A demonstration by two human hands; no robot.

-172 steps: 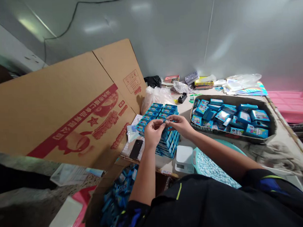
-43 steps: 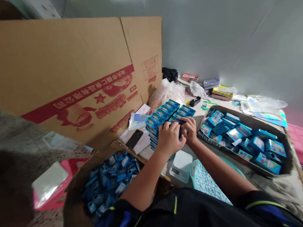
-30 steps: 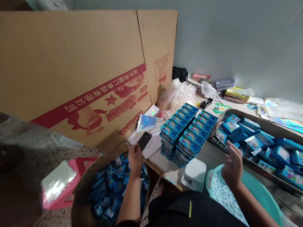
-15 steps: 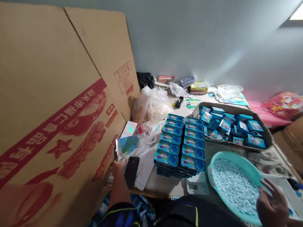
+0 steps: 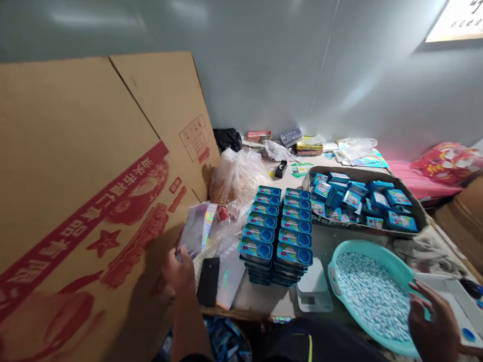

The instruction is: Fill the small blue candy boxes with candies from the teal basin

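Note:
My left hand is closed on the edge of a shiny, rainbow-tinted sheet, which tilts up beside the big carton. Just right of that hand a black phone lies on papers. My right hand has its fingers apart and holds nothing. It hovers at the right rim of a turquoise basin filled with small pale-blue and white pieces. Between the hands stand two rows of stacked blue tins, with a white scale in front of them.
A tall cardboard carton walls off the left side. Behind the tins sits a tied plastic bag. A shallow box of blue packets is at the back right. More blue packets lie below the table edge.
My left hand has taken the shiny sheet to the left and tipped it up. My right hand stays by the basin, fingers apart. The camera view has tilted upward.

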